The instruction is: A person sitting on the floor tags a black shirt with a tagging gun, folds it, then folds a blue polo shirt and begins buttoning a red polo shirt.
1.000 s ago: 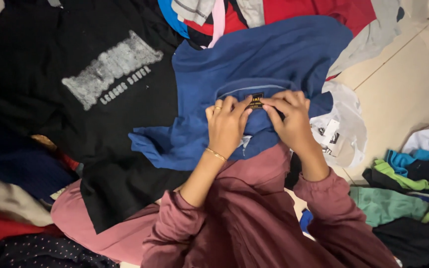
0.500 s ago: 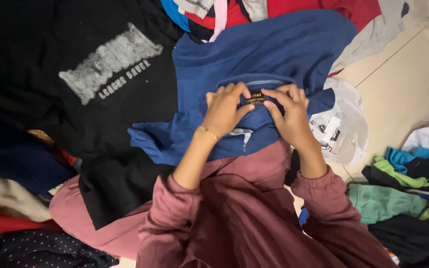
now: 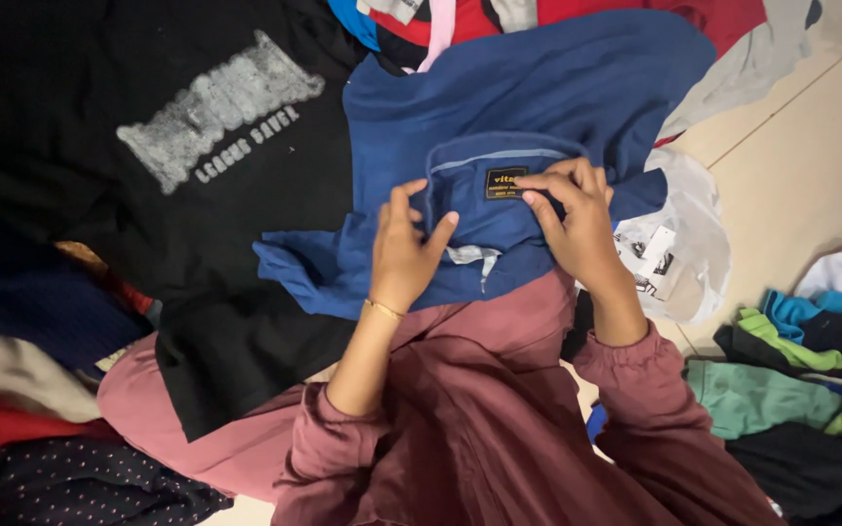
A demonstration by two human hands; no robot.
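Gripping the blue shirt at its collar, left hand and right hand.

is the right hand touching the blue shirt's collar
Touching. The head view shows the right hand with fingertips pressed on the blue shirt collar beside its small black label.

We cannot see the palm of our right hand or left hand, as both lie knuckles-up on the blue garment, whose lower hem hides under our wrists and maroon sleeves. At ten o'clock the black printed shirt runs off the top edge. At four o'clock the folded pile is cut by the right edge.
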